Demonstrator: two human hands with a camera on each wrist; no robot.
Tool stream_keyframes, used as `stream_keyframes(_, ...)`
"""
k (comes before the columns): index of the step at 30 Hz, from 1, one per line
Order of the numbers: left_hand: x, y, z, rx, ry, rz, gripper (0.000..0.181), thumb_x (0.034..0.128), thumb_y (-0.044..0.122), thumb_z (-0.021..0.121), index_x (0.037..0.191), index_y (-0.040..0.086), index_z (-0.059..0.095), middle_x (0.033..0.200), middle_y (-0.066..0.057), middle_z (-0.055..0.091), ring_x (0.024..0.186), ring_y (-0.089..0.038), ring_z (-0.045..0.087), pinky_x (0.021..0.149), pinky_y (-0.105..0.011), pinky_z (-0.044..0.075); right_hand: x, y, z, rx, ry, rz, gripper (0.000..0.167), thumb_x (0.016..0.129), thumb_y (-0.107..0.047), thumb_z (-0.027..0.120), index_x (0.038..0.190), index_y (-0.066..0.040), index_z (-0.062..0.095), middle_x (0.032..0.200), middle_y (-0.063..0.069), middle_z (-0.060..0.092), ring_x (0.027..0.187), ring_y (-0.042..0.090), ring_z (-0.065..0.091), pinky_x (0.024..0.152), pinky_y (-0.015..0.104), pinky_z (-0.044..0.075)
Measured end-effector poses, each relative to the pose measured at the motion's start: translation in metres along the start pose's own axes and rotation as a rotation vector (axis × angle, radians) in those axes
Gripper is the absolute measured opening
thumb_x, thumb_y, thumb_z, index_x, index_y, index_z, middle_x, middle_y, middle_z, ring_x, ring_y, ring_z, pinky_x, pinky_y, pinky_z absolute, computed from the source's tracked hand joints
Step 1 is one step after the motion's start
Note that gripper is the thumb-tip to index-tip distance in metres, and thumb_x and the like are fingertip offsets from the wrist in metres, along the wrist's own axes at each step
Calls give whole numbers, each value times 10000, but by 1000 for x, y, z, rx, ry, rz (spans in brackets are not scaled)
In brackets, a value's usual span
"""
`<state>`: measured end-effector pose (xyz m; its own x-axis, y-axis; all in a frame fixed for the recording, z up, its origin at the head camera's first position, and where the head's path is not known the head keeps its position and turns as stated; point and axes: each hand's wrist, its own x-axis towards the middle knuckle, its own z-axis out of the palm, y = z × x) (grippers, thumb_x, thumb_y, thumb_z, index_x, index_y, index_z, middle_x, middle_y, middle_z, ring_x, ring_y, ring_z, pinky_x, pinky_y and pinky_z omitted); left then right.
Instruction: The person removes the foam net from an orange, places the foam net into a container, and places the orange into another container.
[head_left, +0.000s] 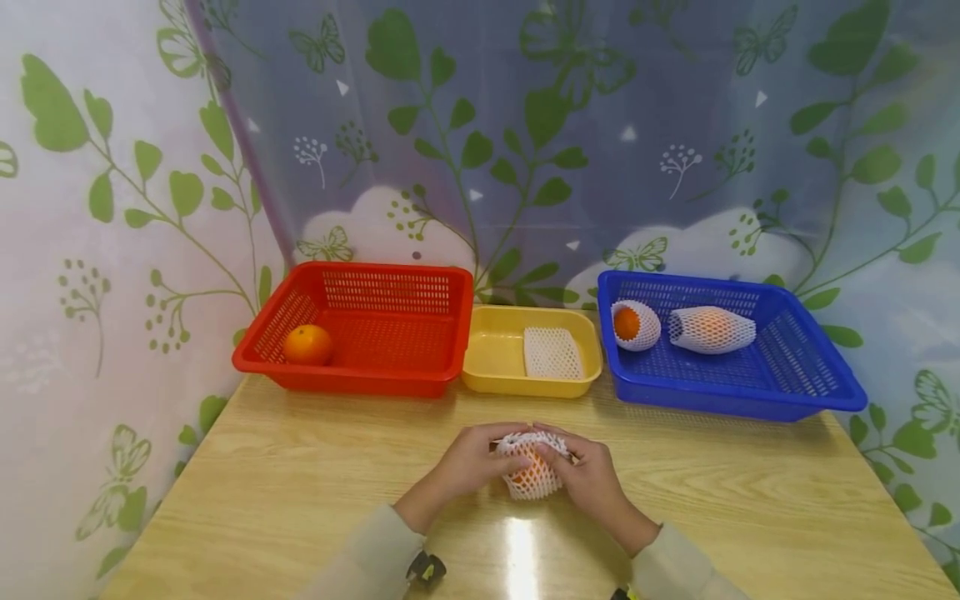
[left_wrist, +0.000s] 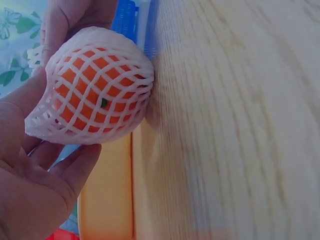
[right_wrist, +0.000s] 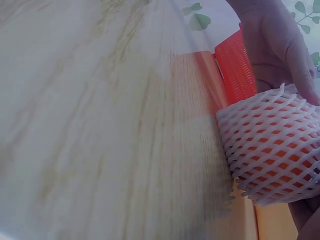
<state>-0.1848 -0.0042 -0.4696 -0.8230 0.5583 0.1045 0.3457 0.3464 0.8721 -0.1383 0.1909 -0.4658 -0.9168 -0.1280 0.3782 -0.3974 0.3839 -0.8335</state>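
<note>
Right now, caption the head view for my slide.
Left hand and right hand hold an orange in white netting.

Orange fruit in white diamond-mesh netting; red basket, yellow tray, blue basket, wood-grained tabletop, perhaps purplish leaf-print backdrop

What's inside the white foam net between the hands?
A round orange fruit shows through the white foam net, with a small green spot. The net, left hand and right hand cover the rest of its surface.
</note>
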Motion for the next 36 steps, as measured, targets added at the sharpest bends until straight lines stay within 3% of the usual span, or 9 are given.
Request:
stream_keyframes(3,0,1,2,10,11,-1,474,876,296,719,1294,90,629,1302,-45,620,1201,-193,572,990,-331,472,0,-9,-2,-14,0,-1,238,903,-2,654,1126,78,678,1157,168,677,1091,320,636,906,192,487)
stream_keyframes(8,-1,0,5,6,74,23,384,875,249,722,1208,60,686,1254,-75,648,1161,-227,607,949,-324,502,-3,12,2,20,-3,70,322,932,-86,647,1239,9,639,1234,112,653,1143,241,606,920,219,488)
stream_keyframes(14,-2,1,7,9,179,38,216,839,19,731,1052,39,754,1083,-70,722,1020,-220,676,856,-292,545,-5,27,4,50,-58,126,469,932,-196,667,1357,-39,549,1359,87,574,1229,213,542,982,272,464)
stream_keyframes(18,-1,3,8,21,234,39,200,809,-38,728,990,35,767,987,-55,742,934,-192,694,810,-266,549,-7,28,5,45,-82,145,509,914,-217,690,1361,-27,539,1373,91,561,1228,216,540,996,294,457)
stream_keyframes(23,0,4,11,49,281,37,180,798,-52,729,952,34,765,931,-49,745,881,-168,687,769,-257,549,-7,15,4,53,-80,175,475,915,-125,678,1335,44,535,1363,136,558,1224,244,529,993,305,458)
stream_keyframes(29,1,5,10,31,259,36,160,829,41,749,988,60,755,955,-18,739,878,-119,659,779,-265,542,-10,27,4,82,-67,181,452,910,-167,690,1316,-6,572,1276,107,628,1150,185,589,940,258,492)
stream_keyframes(36,1,1,5,-63,178,-23,347,850,174,760,1169,58,686,1159,-58,682,1085,-210,630,912,-328,527,-10,29,1,72,-68,151,396,940,-199,654,1291,-22,603,1287,69,626,1201,201,565,994,304,463)
